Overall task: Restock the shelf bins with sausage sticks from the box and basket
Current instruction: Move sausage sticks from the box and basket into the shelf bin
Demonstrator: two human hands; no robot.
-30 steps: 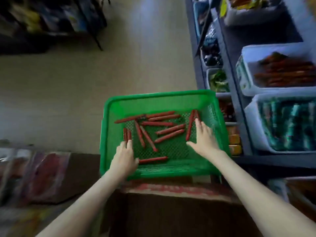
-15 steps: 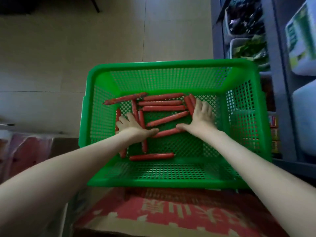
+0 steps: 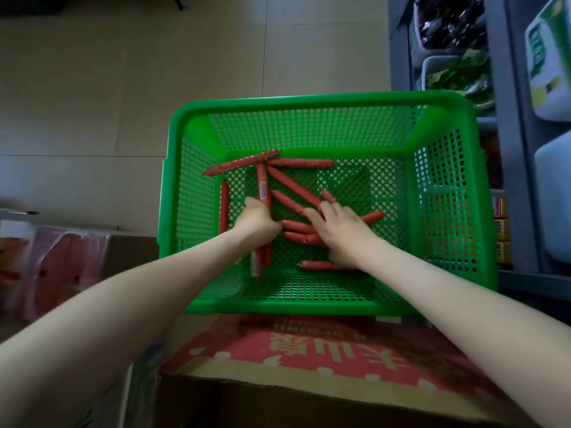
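A green mesh basket stands on a red-printed cardboard box. Several red sausage sticks lie scattered on its floor. My left hand is inside the basket, its fingers curled round a few upright-lying sticks near the left middle. My right hand is beside it, fingers curled over a bunch of sticks in the centre. One stick lies loose below my right wrist, and another lies along the left wall.
A grey shelf unit with white bins of packaged goods rises at the right, close to the basket's edge. Tiled floor spreads beyond the basket. Wrapped packages lie at the left.
Both hands moved toward the basket's centre and closed their fingers round sticks, raking them together. The sticks shifted from tidy rows into a fan. The camera came closer.
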